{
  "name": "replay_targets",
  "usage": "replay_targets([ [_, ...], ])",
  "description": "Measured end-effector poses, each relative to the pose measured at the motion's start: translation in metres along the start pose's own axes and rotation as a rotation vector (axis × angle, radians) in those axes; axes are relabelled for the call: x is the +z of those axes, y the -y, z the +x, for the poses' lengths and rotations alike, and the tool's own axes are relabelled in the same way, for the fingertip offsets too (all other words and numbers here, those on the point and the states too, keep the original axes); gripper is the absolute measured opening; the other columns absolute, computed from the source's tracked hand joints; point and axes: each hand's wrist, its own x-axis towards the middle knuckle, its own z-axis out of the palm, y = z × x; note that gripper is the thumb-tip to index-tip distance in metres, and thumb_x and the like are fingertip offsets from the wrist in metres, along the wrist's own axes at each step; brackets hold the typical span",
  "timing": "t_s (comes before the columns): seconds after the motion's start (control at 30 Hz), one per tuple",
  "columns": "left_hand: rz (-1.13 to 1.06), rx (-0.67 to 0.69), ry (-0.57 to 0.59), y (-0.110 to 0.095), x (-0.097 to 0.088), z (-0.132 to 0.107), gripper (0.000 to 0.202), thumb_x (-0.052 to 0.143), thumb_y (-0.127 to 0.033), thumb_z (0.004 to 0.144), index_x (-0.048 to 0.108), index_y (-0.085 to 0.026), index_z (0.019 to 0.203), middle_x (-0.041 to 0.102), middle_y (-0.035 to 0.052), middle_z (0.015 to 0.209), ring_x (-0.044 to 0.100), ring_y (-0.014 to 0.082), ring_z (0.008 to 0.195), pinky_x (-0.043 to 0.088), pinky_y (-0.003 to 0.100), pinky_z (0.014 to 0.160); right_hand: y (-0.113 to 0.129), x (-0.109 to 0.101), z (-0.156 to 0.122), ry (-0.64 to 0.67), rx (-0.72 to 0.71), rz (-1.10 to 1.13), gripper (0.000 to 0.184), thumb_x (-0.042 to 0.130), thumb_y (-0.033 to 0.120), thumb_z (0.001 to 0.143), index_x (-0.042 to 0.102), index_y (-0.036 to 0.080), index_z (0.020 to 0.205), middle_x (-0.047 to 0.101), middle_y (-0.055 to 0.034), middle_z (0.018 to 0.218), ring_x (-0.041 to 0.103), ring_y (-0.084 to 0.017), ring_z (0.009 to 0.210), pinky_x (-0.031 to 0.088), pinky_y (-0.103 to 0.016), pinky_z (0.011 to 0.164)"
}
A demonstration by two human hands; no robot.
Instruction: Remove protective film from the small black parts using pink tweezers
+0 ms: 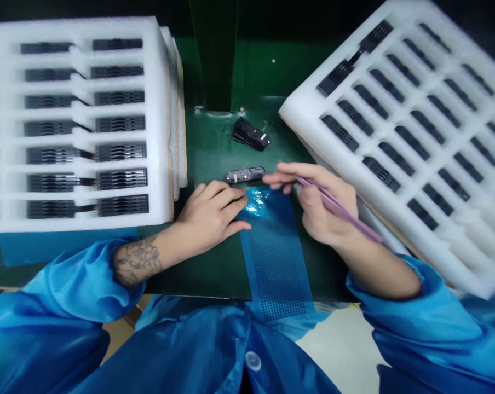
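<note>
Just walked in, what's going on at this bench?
A person in a blue smock is working at a green bench. Their left hand rests on a shiny blue perforated sheet, while their right hand holds a slim purple tool beside it. A small dark module lies just beyond the fingertips, below a pile of black parts. White foam trays holding rows of dark parts sit on either side.

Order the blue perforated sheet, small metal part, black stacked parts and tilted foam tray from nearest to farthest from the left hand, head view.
1. Blue perforated sheet: under the left hand.
2. Small metal part: just ahead.
3. Black stacked parts: farther ahead.
4. Tilted foam tray: far right.
</note>
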Motion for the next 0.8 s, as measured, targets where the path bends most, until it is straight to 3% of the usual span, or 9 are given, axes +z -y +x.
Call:
replay_targets([
  [0.1, 0.031, 0.049, -0.049, 0.003, 0.004, 0.004, 0.037, 0.065, -0.048, 0.095, 0.073, -0.015, 0.11, 0.075, 0.0071, 0.111, 0.061, 0.024, 0.097, 0.041, 0.037, 0.071, 0.007, -0.004, -0.021, 0.099, 0.13, 0.137, 0.048, 0.041, 0.054, 0.104, 0.071, 0.024, 0.125, 0.074, -0.0077, 0.099, 0.069, -0.018, 0.084, 0.059, -0.035, 0.071],
  [0.23, 0.005, 0.066, -0.073, 0.004, 0.006, 0.006, 0.028, 0.065, -0.041, 0.096, 0.073, -0.017, 0.107, 0.076, 0.0051, 0.108, 0.061, 0.021, 0.094, 0.042, 0.036, 0.072, 0.009, -0.001, -0.027, 0.062, 0.286, 0.168, 0.014, 0.073, 0.03, 0.091, 0.078, 0.024, 0.102, 0.078, -0.0036, 0.089, 0.073, -0.016, 0.079, 0.062, -0.03, 0.071],
  [0.33, -0.017, 0.07, -0.082, 0.004, 0.006, 0.005, 0.026, 0.066, -0.039, 0.096, 0.072, -0.018, 0.109, 0.076, 0.0047, 0.108, 0.062, 0.0204, 0.093, 0.042, 0.036, 0.072, 0.011, 0.0, -0.023, 0.014, 0.371, 0.265, 0.019, 0.086, 0.024, 0.078, 0.078, 0.025, 0.095, 0.08, -0.0013, 0.086, 0.076, -0.017, 0.075, 0.065, -0.028, 0.07],
  [0.57, 0.016, 0.094, -0.086, 0.005, 0.009, 0.003, 0.022, 0.066, -0.039, 0.096, 0.073, -0.022, 0.107, 0.075, 0.0047, 0.107, 0.062, 0.021, 0.092, 0.041, 0.036, 0.07, 0.017, -0.004, -0.021, 0.059, 0.191, 0.131, 0.019, 0.086, 0.022, 0.077, 0.081, 0.028, 0.094, 0.08, -0.0024, 0.096, 0.076, -0.02, 0.084, 0.066, -0.037, 0.079],
  [0.8, 0.026, 0.132, -0.087, 0.004, 0.008, 0.004, 0.022, 0.065, -0.036, 0.097, 0.071, -0.019, 0.109, 0.074, 0.0035, 0.109, 0.061, 0.0203, 0.09, 0.039, 0.035, 0.068, 0.016, 0.007, -0.028, -0.023, 0.261, 0.024, 0.01, 0.085, 0.026, 0.079, 0.079, 0.025, 0.087, 0.08, -0.0005, 0.086, 0.076, -0.019, 0.076, 0.064, -0.032, 0.067],
])
